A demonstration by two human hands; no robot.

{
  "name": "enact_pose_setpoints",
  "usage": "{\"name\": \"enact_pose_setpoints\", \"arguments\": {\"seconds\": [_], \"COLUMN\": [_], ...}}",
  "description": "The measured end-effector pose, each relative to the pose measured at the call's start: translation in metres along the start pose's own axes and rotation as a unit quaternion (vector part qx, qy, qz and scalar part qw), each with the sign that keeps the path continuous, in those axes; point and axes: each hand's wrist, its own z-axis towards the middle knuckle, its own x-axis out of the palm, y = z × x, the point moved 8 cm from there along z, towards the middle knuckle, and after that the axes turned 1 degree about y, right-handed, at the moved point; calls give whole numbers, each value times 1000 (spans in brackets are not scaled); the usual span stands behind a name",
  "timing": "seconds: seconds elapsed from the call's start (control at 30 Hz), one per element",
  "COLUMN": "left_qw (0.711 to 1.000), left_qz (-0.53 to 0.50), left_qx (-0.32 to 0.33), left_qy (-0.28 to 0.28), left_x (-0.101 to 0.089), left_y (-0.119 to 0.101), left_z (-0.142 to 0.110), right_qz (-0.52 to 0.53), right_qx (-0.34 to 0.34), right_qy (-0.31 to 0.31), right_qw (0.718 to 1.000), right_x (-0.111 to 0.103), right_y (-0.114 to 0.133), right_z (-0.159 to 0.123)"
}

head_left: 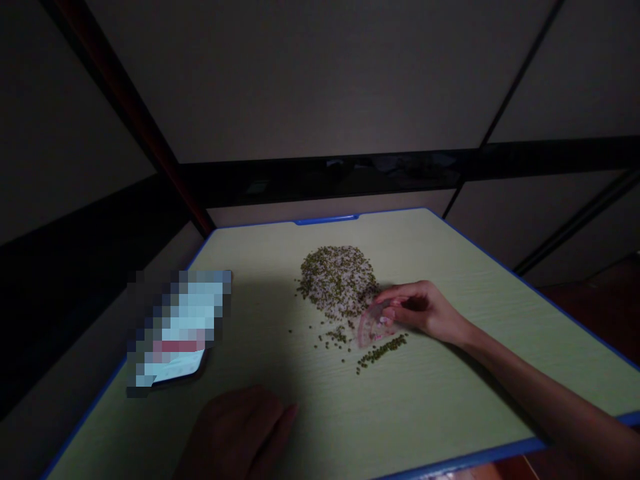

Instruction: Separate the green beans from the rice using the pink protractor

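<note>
Right hand (423, 310) pinches clear pink protractor (369, 329), partly covered, between mixed grain pile (337, 280) toward desk's (475, 400) far edge and bean row (383, 353). Left hand (243, 423) near near edge, dark, cut off; can't tell grip.

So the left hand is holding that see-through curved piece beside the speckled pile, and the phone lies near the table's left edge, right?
Not quite: the head view shows the right hand holding the see-through curved piece beside the speckled pile. The phone does lie near the table's left edge.
</note>
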Motion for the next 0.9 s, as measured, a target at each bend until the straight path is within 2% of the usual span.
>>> {"name": "enact_pose_setpoints", "arguments": {"seconds": [0.27, 0.37, 0.47, 0.77, 0.9], "left_qw": [1000, 999, 1000, 999, 1000], "left_qz": [8, 21, 7, 5, 4], "left_qx": [8, 10, 12, 14, 9], "left_qy": [-6, -25, -21, -28, -15], "left_x": [1, -1, -1, -6, -2], "left_y": [0, -1, 0, -3, -1], "left_z": [0, 0, 2, 5, 1], "right_qz": [-66, -75, -90, -78, -81], "right_qx": [5, 9, 15, 25, 26], "right_qy": [10, -6, -32, -50, -43], "right_qw": [998, 997, 995, 995, 995], "right_x": [8, 6, 1, 1, 3], "right_y": [1, 0, 0, 2, -1], "right_z": [2, 2, 2, 4, 5]}}
